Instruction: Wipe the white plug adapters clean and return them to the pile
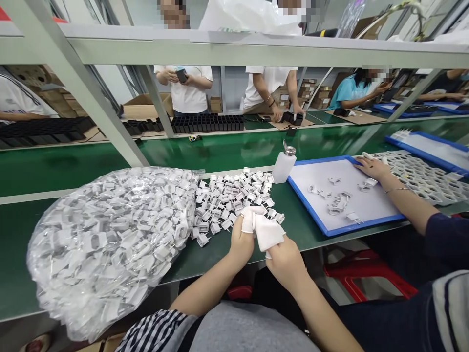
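Observation:
My left hand (242, 240) is closed at one side of a white cloth (269, 231), with white covers on its thumb and fingertip. From the other side, my right hand (287, 261) pinches the lower corner of the same cloth. Whether a small part sits inside the folds is hidden. Just beyond my hands lies a loose pile of white plastic plug housings (230, 195) with metal pins. To the left, a large clear plastic bag (106, 239) bulges with more such housings. A white pump bottle (284, 165) with a metal cap stands behind the pile.
At right, a blue-rimmed tray (308, 208) holds several housings; a co-worker's hand (375, 168) reaches over its far corner. Beyond it lies a white grid tray (425, 176). A slanted metal post (88, 93) rises behind the bag. People work across the green bench (220, 154).

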Demonstrator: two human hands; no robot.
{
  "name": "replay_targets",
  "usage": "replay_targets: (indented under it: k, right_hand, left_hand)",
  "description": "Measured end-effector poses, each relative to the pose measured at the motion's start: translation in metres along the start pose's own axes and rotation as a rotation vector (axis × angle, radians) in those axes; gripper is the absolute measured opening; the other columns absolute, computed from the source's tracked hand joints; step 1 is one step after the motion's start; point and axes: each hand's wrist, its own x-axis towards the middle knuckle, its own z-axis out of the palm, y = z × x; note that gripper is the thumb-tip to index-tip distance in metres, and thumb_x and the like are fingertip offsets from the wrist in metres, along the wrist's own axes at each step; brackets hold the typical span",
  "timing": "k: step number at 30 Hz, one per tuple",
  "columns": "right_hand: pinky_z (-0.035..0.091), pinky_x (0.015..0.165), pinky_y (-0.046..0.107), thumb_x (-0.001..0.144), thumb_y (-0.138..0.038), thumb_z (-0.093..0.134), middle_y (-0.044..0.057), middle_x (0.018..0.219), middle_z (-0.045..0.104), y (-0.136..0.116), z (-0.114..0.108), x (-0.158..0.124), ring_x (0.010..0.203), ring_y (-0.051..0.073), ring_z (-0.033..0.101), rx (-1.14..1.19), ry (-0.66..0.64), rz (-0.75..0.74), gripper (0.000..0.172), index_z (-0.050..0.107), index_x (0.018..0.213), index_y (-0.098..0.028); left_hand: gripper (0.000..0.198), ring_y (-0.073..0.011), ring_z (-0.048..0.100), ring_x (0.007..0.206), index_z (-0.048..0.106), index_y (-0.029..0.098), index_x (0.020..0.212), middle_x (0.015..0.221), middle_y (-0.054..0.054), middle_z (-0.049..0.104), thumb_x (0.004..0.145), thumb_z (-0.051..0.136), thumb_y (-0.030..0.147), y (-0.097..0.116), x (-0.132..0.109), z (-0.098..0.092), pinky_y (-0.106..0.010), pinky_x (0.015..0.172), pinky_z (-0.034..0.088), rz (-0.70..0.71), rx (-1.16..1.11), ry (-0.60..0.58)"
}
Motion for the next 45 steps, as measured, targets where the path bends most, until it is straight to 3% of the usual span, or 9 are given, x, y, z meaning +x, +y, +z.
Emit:
replay_targets:
  k: [7,14,18,23,26,31,35,38,45]
  right_hand:
    - [0.052,0.057,0.026,0.074,-0.010,0.038,0.009,0.079,0.062,0.005,0.002,0.002,0.075,0.018,0.060,0.275,0.226,-0.188,0.025,0.058,0.087,-0.017]
    - [0.052,0.068,0.037,0.077,-0.012,0.041,0.012,0.099,0.057,-0.001,0.010,-0.006,0.094,0.025,0.055,0.380,0.368,-0.141,0.046,0.039,0.123,-0.020]
    - [0.053,0.068,0.036,0.077,-0.015,0.044,0.010,0.103,0.057,0.001,0.013,-0.014,0.094,0.025,0.055,0.466,0.314,-0.104,0.051,0.033,0.127,-0.024]
    - [0.053,0.066,0.035,0.078,-0.022,0.049,0.006,0.092,0.064,0.008,0.011,-0.022,0.082,0.023,0.061,0.755,0.198,0.218,0.033,0.051,0.110,-0.024]
    - [0.053,0.065,0.034,0.077,-0.023,0.050,0.005,0.088,0.065,0.014,0.004,-0.021,0.078,0.022,0.062,0.838,0.132,0.256,0.026,0.057,0.102,-0.023]
    - [0.053,0.070,0.034,0.076,-0.016,0.049,0.006,0.100,0.061,0.017,-0.010,-0.021,0.087,0.022,0.060,0.759,0.218,0.185,0.034,0.053,0.109,-0.024]
    - [0.053,0.070,0.036,0.077,-0.017,0.046,0.009,0.099,0.059,0.012,-0.011,-0.020,0.087,0.024,0.059,0.625,0.267,0.234,0.037,0.048,0.113,-0.022]
    - [0.053,0.067,0.034,0.073,-0.013,0.049,0.009,0.100,0.055,0.008,-0.007,-0.016,0.085,0.022,0.059,0.559,0.233,0.192,0.048,0.040,0.119,-0.024]
    - [0.045,0.085,0.035,0.071,-0.004,0.043,0.008,0.118,0.034,0.002,-0.005,-0.010,0.107,0.022,0.043,0.363,0.273,-0.065,0.053,0.038,0.118,-0.027]
  left_hand:
    - [0.023,-0.0110,0.051,0.059,0.062,0.016,0.070,0.061,0.001,0.057,0.072,0.049,0.035,0.018,-0.003,-0.001,-0.020,0.057,0.041,-0.260,-0.328,-0.016]
    - [0.026,-0.0094,0.050,0.057,0.063,0.018,0.073,0.061,0.003,0.057,0.075,0.046,0.038,0.017,-0.008,0.002,-0.019,0.056,0.040,-0.178,-0.345,0.032]
    - [0.029,-0.0110,0.053,0.068,0.063,0.019,0.075,0.073,0.002,0.061,0.074,0.047,0.043,0.006,-0.012,0.003,-0.021,0.065,0.041,-0.110,-0.380,0.087]
    - [0.053,-0.0086,0.046,0.046,0.063,0.016,0.088,0.065,-0.002,0.059,0.071,0.040,0.061,0.004,-0.005,-0.009,-0.020,0.042,0.036,-0.165,-0.344,-0.288]
    - [0.041,-0.0060,0.042,0.042,0.061,0.018,0.098,0.052,0.003,0.054,0.068,0.057,0.046,0.014,0.003,-0.022,-0.018,0.044,0.037,-0.212,-0.290,-0.483]
    - [0.038,-0.0139,0.060,0.070,0.064,0.020,0.091,0.073,-0.001,0.066,0.055,0.072,0.018,0.027,0.008,-0.034,-0.023,0.065,0.049,-0.254,-0.352,-0.465]
    - [0.040,-0.0192,0.063,0.072,0.064,0.019,0.090,0.076,-0.003,0.068,0.051,0.074,0.016,0.026,0.005,-0.033,-0.028,0.063,0.052,-0.252,-0.321,-0.449]
    - [0.042,-0.0199,0.063,0.071,0.064,0.018,0.092,0.077,-0.003,0.068,0.052,0.074,0.016,0.025,0.003,-0.034,-0.028,0.064,0.053,-0.172,-0.206,-0.420]
    - [0.043,-0.0149,0.063,0.065,0.060,0.024,0.102,0.083,-0.001,0.068,0.061,0.069,0.020,0.030,0.000,-0.041,-0.023,0.062,0.053,0.363,0.136,-0.369]
